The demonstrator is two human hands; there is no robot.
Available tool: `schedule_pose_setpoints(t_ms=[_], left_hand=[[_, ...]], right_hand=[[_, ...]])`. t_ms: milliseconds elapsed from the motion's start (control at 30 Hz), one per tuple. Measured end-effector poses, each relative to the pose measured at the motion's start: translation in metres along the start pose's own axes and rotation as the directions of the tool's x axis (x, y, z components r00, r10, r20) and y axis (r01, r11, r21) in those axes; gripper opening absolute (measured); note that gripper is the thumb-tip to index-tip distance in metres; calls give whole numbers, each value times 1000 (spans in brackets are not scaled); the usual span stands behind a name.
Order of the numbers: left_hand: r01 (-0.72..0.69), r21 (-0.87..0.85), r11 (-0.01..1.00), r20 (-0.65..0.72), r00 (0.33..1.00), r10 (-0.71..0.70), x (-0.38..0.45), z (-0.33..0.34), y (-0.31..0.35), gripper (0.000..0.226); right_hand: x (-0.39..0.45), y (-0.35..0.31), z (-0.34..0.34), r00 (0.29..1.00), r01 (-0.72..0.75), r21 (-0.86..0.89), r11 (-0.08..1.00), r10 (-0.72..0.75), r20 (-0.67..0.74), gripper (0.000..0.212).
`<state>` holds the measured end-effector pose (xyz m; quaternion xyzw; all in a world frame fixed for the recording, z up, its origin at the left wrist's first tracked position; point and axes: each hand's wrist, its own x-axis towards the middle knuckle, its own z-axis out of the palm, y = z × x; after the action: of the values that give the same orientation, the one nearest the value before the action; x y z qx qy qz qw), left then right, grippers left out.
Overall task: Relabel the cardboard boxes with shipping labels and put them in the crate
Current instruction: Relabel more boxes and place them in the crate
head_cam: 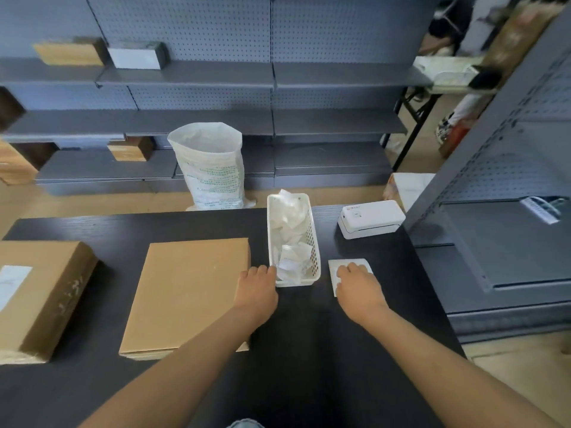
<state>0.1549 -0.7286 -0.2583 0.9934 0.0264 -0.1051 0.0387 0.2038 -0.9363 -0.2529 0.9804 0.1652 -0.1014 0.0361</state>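
A flat bare cardboard box (188, 291) lies on the black table (309, 350) in front of me. A thicker cardboard box (46, 291) with a white label on top sits at the left. My left hand (258, 291) is over the flat box's right edge, its curled fingers touching the near left corner of a white basket (315, 261) full of crumpled label backing paper. My right hand (358, 288) rests, fingers bent, on a white shipping label (335, 267) lying on the table right of the basket.
A white label printer (370, 219) stands at the table's far right. A white woven sack (213, 168) stands on the floor beyond the table. Grey pegboard shelves with a few small boxes (129, 148) line the back and right side.
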Motion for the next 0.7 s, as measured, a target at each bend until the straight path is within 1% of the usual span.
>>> schedule_pose_setpoints(t_ms=[133, 233, 400, 533, 700], left_hand=[[-6, 34, 999, 19, 1000, 5, 6, -1, 39, 35], [7, 58, 998, 52, 999, -10, 10, 2, 80, 31], [39, -30, 999, 103, 994, -36, 10, 13, 146, 32], [46, -40, 998, 168, 985, -39, 6, 21, 179, 32], [70, -74, 995, 211, 976, -53, 5, 31, 187, 32]], right_hand=[[-6, 47, 8, 999, -36, 23, 999, 36, 28, 32], [-11, 88, 15, 998, -37, 67, 997, 34, 56, 30], [-19, 141, 26, 995, -2, 131, 991, -11, 102, 30], [-22, 164, 34, 988, 23, 205, 979, -53, 143, 29], [-22, 167, 46, 975, 46, 294, 955, -106, 193, 28]])
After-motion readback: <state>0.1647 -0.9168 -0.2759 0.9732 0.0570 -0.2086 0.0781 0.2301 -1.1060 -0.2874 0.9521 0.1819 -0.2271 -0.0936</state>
